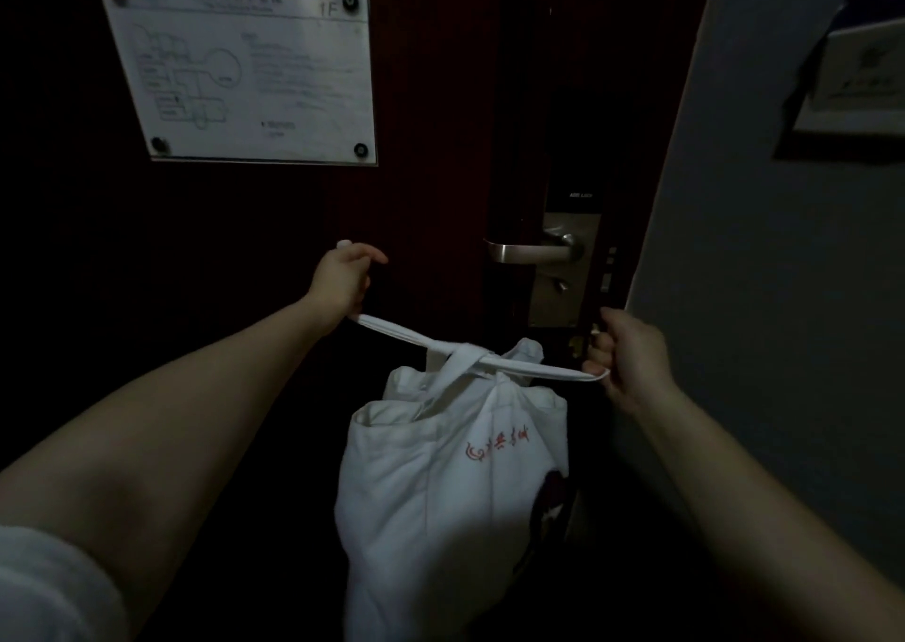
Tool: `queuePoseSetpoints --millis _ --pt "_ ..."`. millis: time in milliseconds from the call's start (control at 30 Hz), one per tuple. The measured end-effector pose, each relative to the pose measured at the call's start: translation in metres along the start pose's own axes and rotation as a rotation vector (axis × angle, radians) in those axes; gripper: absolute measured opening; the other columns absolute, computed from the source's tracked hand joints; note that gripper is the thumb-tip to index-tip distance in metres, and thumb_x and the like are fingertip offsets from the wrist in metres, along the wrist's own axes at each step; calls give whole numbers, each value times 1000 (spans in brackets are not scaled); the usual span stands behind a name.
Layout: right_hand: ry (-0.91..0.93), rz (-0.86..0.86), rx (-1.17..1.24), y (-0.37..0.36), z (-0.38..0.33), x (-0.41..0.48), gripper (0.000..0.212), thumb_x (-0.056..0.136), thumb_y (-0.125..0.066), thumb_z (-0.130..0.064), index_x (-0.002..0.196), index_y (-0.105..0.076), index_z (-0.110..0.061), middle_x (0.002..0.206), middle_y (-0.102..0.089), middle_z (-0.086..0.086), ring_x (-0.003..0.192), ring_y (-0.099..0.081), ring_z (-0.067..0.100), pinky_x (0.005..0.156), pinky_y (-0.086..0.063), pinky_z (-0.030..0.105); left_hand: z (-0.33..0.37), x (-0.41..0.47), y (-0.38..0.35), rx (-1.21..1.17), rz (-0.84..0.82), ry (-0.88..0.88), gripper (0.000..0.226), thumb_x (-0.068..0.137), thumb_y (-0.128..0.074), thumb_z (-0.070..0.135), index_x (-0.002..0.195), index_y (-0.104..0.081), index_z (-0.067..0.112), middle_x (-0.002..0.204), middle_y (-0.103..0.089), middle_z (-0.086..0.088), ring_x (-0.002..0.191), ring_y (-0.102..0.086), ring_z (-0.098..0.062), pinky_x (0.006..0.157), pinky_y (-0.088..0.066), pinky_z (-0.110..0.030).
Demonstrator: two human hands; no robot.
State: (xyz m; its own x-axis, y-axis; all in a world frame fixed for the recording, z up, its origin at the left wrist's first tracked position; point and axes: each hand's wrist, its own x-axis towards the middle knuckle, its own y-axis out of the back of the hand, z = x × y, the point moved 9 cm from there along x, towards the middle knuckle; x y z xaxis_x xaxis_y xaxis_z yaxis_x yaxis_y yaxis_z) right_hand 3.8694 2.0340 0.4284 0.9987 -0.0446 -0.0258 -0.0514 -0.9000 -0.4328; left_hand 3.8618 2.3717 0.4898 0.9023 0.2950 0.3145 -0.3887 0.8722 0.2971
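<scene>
A full white cloth bag (440, 494) with red lettering hangs in front of a dark door, below the middle of the view. Its two white straps (470, 360) cross in a knot above the bag's mouth. My left hand (343, 279) grips the left strap end and holds it out up and to the left. My right hand (627, 357) grips the right strap end, pulled out to the right near the door's edge. Both straps are taut.
The dark door (416, 151) carries a white floor-plan sign (240, 66) at upper left. A metal lever handle (534, 249) with a lock plate sits just above my right hand. A grey wall (759, 298) with a framed notice (852, 83) stands at right.
</scene>
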Motion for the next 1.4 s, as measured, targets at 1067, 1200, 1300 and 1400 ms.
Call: queuePoseSetpoints --millis 1067,1200,1300,1400 --pt "184 -223 -210 -65 61 -24 26 101 -38 -17 124 -49 -15 66 -52 0 58 -52 13 59 -44 28 -66 -50 -87 -190 -138 332 46 91 -56 12 134 -40 18 109 -58 -15 94 -60 -26 79 -52 -36" --pt "53 -244 -75 -68 73 -20 34 99 -42 -15 134 -42 -18 65 -52 -3 57 -52 8 58 -43 28 -63 -41 -110 -309 -29 378 22 96 -50 18 115 -54 7 108 -61 -17 93 -59 -29 87 -51 -42" --pt "-16 -281 116 -67 73 -19 61 91 -46 4 141 -29 -26 93 -57 6 82 -59 19 72 -51 36 -54 -39 -120 -609 66 397 14 99 -36 6 106 -48 6 90 -54 -9 84 -57 -19 78 -49 -37" --pt "25 -351 -147 -69 68 -20 83 83 -50 12 147 -18 -31 137 -42 13 118 -52 32 88 -52 49 -42 -42 -125 -575 6 344 25 99 -28 3 98 -52 10 81 -48 -7 76 -55 -15 66 -48 -32"
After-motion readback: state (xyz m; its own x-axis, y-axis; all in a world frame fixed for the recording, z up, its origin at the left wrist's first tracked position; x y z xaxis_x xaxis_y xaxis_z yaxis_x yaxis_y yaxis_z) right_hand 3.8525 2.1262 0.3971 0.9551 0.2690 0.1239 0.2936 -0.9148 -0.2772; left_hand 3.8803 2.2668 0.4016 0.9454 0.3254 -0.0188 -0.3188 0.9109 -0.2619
